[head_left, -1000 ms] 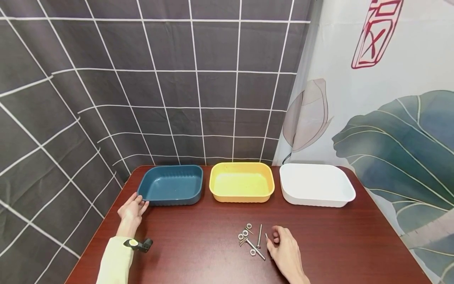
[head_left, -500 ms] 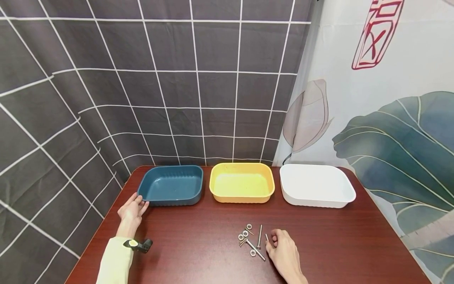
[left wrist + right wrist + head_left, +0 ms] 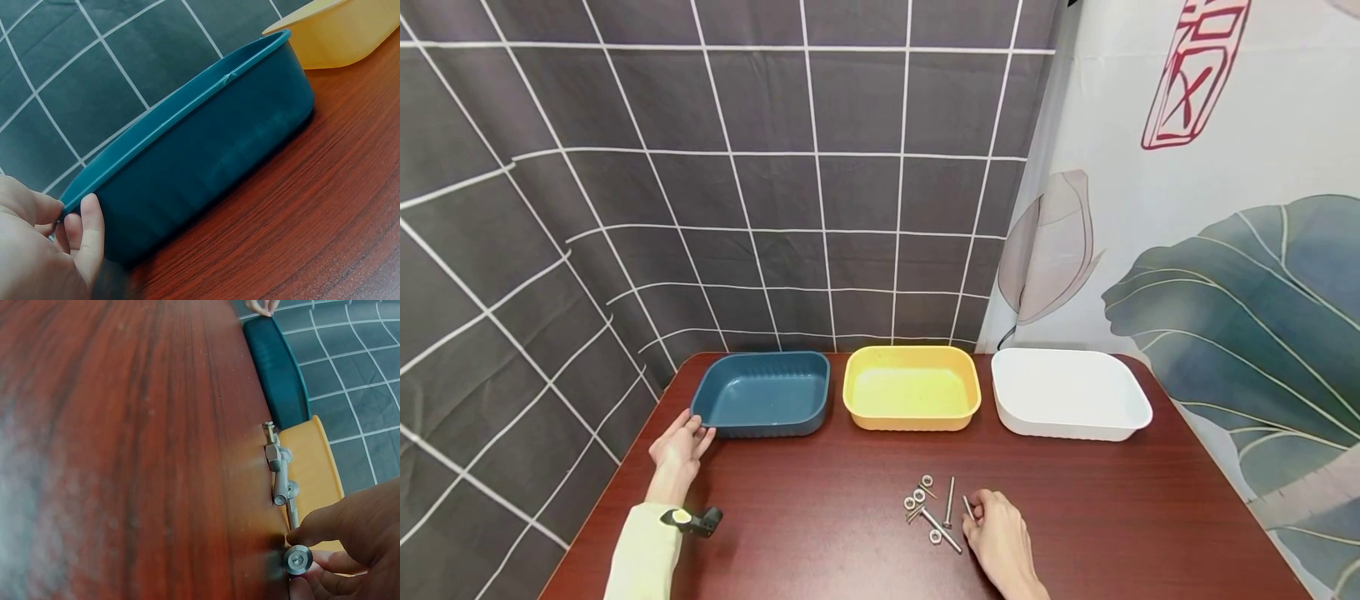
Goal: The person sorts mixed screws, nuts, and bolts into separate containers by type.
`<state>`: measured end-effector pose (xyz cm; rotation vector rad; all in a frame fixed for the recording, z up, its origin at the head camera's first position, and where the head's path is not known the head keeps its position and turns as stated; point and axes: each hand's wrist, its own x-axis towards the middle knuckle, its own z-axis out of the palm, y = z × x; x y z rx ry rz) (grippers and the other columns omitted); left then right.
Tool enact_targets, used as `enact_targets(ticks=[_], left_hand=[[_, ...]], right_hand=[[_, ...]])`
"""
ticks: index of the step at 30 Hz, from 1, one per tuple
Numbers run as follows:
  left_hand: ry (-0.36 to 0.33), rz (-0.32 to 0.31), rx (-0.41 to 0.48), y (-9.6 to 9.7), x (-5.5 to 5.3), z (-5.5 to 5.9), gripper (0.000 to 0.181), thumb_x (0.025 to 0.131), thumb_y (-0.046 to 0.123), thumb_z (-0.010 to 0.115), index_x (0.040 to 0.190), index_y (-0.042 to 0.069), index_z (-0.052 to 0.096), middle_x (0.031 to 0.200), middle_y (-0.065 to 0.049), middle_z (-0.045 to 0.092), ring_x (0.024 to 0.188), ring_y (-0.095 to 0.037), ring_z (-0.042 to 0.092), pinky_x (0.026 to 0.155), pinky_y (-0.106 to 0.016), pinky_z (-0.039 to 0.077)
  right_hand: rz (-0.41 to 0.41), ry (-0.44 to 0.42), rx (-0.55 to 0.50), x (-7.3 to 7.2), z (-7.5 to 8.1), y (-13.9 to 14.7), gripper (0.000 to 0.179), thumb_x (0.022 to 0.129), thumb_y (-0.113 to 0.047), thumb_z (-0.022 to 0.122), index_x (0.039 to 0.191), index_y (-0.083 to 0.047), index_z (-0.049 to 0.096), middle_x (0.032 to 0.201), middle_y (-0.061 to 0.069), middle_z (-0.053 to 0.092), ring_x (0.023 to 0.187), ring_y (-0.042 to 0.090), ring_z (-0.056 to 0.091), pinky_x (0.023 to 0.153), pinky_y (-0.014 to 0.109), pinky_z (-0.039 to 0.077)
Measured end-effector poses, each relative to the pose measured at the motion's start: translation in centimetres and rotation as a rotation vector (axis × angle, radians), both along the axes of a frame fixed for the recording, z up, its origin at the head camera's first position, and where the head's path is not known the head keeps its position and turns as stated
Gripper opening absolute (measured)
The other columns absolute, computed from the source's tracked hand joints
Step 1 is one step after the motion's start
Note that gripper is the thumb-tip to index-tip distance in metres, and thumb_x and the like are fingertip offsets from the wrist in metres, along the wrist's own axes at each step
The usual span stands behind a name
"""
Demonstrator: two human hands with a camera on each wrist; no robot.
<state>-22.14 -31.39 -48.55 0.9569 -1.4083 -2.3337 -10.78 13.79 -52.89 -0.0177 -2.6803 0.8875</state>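
A blue tray (image 3: 766,403) is gripped at one corner by the left hand (image 3: 676,448); a bolt (image 3: 298,560) is pinched by the right hand (image 3: 1002,535) near nuts (image 3: 910,503).

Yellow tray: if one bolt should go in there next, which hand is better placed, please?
Probably the right hand: its grip already has a bolt, on the near side of the yellow tray. The left hand holds the blue tray, away from that bolt.

Red seal-like characters (image 3: 1185,93) stand on the white cloth (image 3: 1120,167); their top is cut off; I cannot surely read them.
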Motion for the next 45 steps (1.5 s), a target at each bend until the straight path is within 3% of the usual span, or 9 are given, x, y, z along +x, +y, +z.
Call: enact_targets(ticks=[9, 14, 23, 33, 45], left_hand=[[0.006, -0.011, -0.015, 0.0, 0.3, 0.1, 0.054, 0.100, 0.000, 0.053, 0.152, 0.005, 0.039, 0.069, 0.005, 0.059, 0.061, -0.003, 0.058, 0.068, -0.019, 0.060], [0.002, 0.001, -0.020, -0.1, 0.3, 0.1, 0.052, 0.099, 0.000, 0.053, 0.150, 0.005, 0.042, 0.071, 0.005, 0.059, 0.062, -0.003, 0.057, 0.069, -0.019, 0.060], [0.023, 0.006, -0.011, -0.1, 0.4, 0.3, 0.054, 0.099, 0.000, 0.054, 0.151, 0.004, 0.039, 0.070, 0.004, 0.060, 0.062, -0.003, 0.058, 0.068, -0.019, 0.060], [0.029, -0.003, -0.019, -0.1, 0.5, 0.3, 0.054, 0.100, 0.000, 0.053, 0.152, 0.004, 0.039, 0.068, 0.004, 0.059, 0.060, -0.002, 0.058, 0.068, -0.018, 0.060], [0.043, 0.001, -0.026, 0.2, 0.3, -0.1, 0.052, 0.099, -0.001, 0.052, 0.150, 0.002, 0.041, 0.067, 0.004, 0.057, 0.059, -0.003, 0.058, 0.067, -0.019, 0.060]], right_hand=[[0.012, -0.021, 0.028, -0.1, 0.3, 0.1, 0.014, 0.069, 0.002, 0.071, 0.080, -0.006, 0.067, 0.072, -0.004, 0.052, 0.063, 0.018, 0.055, 0.051, 0.039, 0.048], [0.018, 0.024, 0.011, -0.5, 1.2, 0.4, 0.015, 0.068, 0.004, 0.070, 0.079, -0.006, 0.069, 0.070, -0.005, 0.053, 0.062, 0.015, 0.054, 0.052, 0.037, 0.049], [0.124, 0.180, -0.044, -3.1, 4.1, 0.1, 0.017, 0.067, 0.008, 0.071, 0.078, -0.005, 0.069, 0.070, -0.005, 0.056, 0.061, 0.010, 0.054, 0.052, 0.030, 0.051], [0.224, 0.187, -0.151, -5.5, 6.1, -1.9, 0.020, 0.068, 0.011, 0.067, 0.082, -0.004, 0.070, 0.071, -0.003, 0.060, 0.064, 0.011, 0.058, 0.056, 0.024, 0.053], [0.305, 0.209, -0.194, -7.2, 7.3, -4.3, 0.020, 0.069, 0.011, 0.066, 0.082, -0.004, 0.072, 0.069, -0.006, 0.059, 0.062, 0.006, 0.056, 0.055, 0.022, 0.052]])
